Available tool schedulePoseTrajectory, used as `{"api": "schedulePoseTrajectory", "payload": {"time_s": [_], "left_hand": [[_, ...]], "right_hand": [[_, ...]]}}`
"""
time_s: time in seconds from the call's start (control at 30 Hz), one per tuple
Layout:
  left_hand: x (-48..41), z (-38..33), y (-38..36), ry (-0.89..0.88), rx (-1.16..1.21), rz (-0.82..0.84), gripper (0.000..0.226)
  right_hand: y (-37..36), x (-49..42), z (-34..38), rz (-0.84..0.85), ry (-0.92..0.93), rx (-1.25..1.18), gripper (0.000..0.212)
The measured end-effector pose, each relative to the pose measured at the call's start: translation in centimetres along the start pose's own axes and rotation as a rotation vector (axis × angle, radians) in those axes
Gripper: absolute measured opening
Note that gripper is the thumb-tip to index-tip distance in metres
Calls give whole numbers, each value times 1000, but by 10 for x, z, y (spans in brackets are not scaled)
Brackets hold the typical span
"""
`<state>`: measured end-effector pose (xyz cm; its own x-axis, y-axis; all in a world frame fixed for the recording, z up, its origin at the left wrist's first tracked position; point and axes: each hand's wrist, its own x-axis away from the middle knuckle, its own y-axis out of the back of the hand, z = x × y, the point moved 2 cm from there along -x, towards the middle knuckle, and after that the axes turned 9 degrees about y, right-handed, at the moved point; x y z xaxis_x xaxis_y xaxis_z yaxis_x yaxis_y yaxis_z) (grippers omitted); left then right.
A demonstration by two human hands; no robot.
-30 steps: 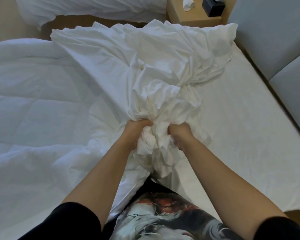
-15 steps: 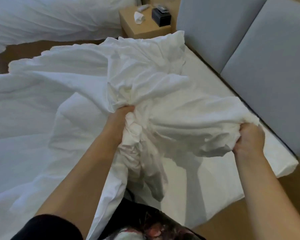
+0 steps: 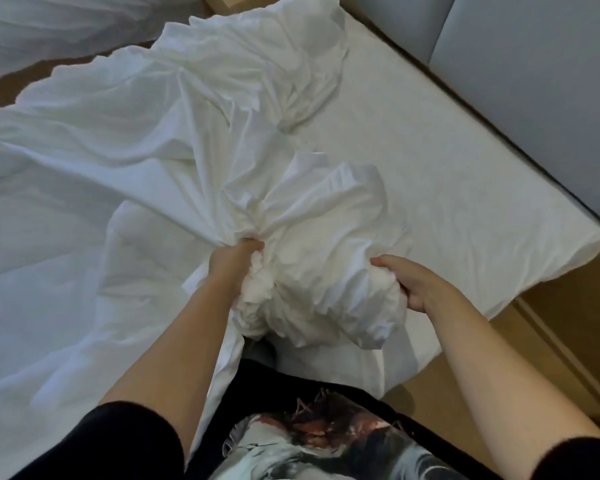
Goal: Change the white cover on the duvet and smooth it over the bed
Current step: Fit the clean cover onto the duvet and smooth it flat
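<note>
A crumpled white cover [image 3: 305, 216] lies bunched across the near corner of the bed, its far part spread toward the headboard. My left hand [image 3: 234, 263] grips a gathered wad of the cover at its left side. My right hand [image 3: 407, 284] holds the bunched fabric from the right, fingers curled into it. The quilted white duvet [image 3: 49, 244] lies flat over the left half of the bed. The bare mattress sheet [image 3: 447, 188] shows on the right.
A grey padded headboard [image 3: 534, 81] runs along the right. Wooden floor [image 3: 499, 358] shows past the bed's corner. A second bed's white bedding [image 3: 49, 26] is at the top left, with a strip of floor between.
My right hand came back in from the bed's right edge toward the bunch, and the stretched cover collapsed into a heap between both hands. The view tilted downward.
</note>
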<state>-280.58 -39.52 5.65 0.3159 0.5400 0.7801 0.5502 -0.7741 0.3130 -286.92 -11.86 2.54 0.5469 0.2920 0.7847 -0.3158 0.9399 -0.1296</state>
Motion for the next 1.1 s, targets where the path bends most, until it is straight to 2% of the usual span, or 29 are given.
{"api": "schedulePoseTrajectory", "payload": {"time_s": [0.1, 0.17, 0.2, 0.27, 0.33, 0.37, 0.43, 0.5, 0.57, 0.7, 0.9, 1.1], "left_hand": [[-3, 1, 0, 6, 6, 4, 24], [-2, 2, -4, -51, 7, 19, 31], [-1, 3, -7, -105, 4, 28, 40], [2, 5, -13, -175, -7, 41, 71], [0, 6, -16, -180, -46, 38, 89], [-2, 5, -15, -186, -85, 29, 88], [-6, -2, -10, -211, -202, -18, 68], [-6, -17, -2, -267, -300, -82, 37], [-6, -35, 6, -352, -354, -118, 25], [2, -64, 22, -448, -416, -158, 27], [8, -56, 68, -326, -473, -228, 56], [4, -28, 48, -234, -513, -202, 41]], "right_hand": [[-12, -5, -2, 27, -71, 16, 36], [-22, -7, -7, -15, -104, 96, 36], [-30, -9, -9, -70, -88, 133, 32], [-53, -11, -9, -222, 10, 144, 25], [-81, -12, -1, -345, 152, 4, 29], [-94, -11, 8, -389, 223, -80, 32], [-103, -5, 37, -471, 375, -183, 31], [-86, 2, 74, -502, 569, -266, 21], [-53, 8, 104, -576, 711, -278, 19], [-1, 1, 128, -651, 674, -268, 20], [48, -26, 116, -738, 648, -221, 15], [29, -73, 50, -668, 453, -19, 36]]}}
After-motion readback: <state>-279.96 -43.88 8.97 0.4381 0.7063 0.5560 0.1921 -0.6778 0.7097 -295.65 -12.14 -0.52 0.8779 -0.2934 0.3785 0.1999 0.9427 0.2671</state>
